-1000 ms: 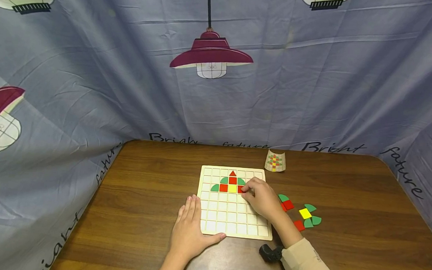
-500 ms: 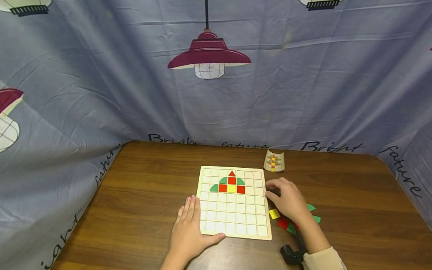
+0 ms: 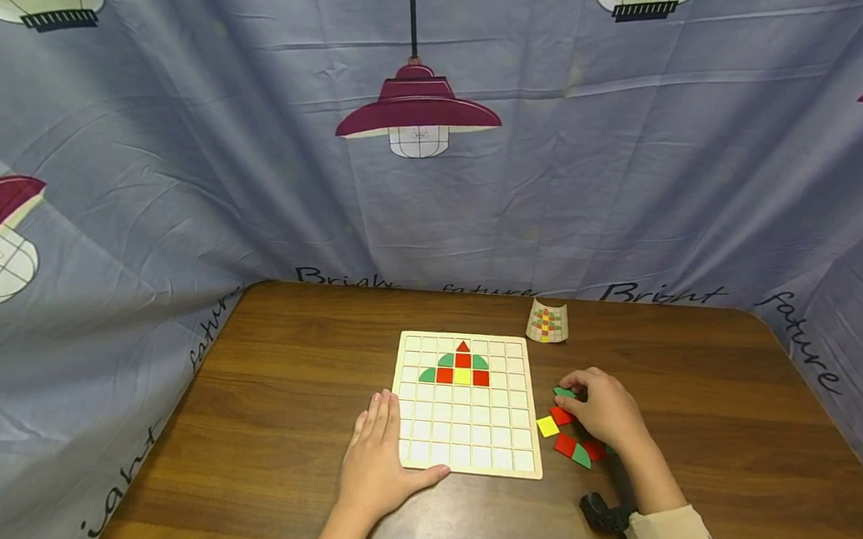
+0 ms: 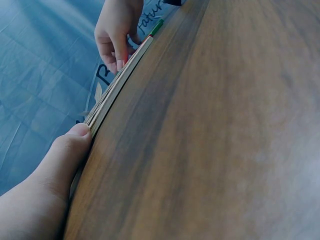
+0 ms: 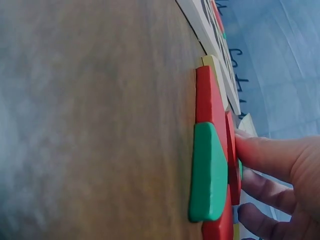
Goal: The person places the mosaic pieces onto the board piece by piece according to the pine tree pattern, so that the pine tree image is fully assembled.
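My left hand [image 3: 376, 462] rests with straight fingers on the left edge of a pale gridded board [image 3: 465, 432], its thumb [image 4: 75, 137] along the near edge. On the board sit a red triangle [image 3: 463, 347], several red squares, a yellow square [image 3: 462, 377] and green quarter-circle tiles [image 3: 427, 375]. Right of the board, my right hand [image 3: 610, 409] pinches a green quarter-circle tile [image 3: 562, 392] between thumb and finger. Just below are a red tile [image 3: 561, 415], a loose yellow tile [image 3: 547, 427] and another green quarter-circle tile [image 5: 207, 172]; more tiles are partly hidden under the hand.
A small curved card [image 3: 548, 323] with a coloured tree-like pattern stands behind the board's right corner. The brown wooden table [image 3: 298, 352] ends at a blue-grey curtain [image 3: 273, 167] printed with lamps. A black device [image 3: 602, 514] is at my right wrist.
My right hand has left the red square at the pattern's right end and moved right to the loose tiles. Those tiles have shifted, the yellow one towards the board. My left hand stays put.
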Motion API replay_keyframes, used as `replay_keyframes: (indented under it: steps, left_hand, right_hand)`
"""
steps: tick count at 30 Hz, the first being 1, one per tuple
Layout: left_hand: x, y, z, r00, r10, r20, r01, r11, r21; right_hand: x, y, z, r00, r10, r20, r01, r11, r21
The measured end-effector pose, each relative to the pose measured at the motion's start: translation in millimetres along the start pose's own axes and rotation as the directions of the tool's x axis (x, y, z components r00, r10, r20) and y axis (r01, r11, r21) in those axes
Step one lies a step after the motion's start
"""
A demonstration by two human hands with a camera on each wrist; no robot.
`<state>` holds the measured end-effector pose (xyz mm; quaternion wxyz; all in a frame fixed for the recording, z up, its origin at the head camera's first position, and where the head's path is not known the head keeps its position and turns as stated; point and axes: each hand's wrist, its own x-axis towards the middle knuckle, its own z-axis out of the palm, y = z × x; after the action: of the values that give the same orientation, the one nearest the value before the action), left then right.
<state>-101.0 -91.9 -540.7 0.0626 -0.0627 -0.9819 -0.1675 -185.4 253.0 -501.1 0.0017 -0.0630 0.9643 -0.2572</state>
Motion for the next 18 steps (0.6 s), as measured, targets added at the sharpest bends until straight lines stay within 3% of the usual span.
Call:
replay_keyframes:
  steps: [18]
  left_hand:
    - [0.1, -0.8, 0.2, 1.000, 0.003, -0.007, -0.003, 1.000, -0.002]
  right_hand:
    - [1.3, -9.4, -2.2, 1.000, 0.007, -0.009, -0.007, 1.000, 0.011]
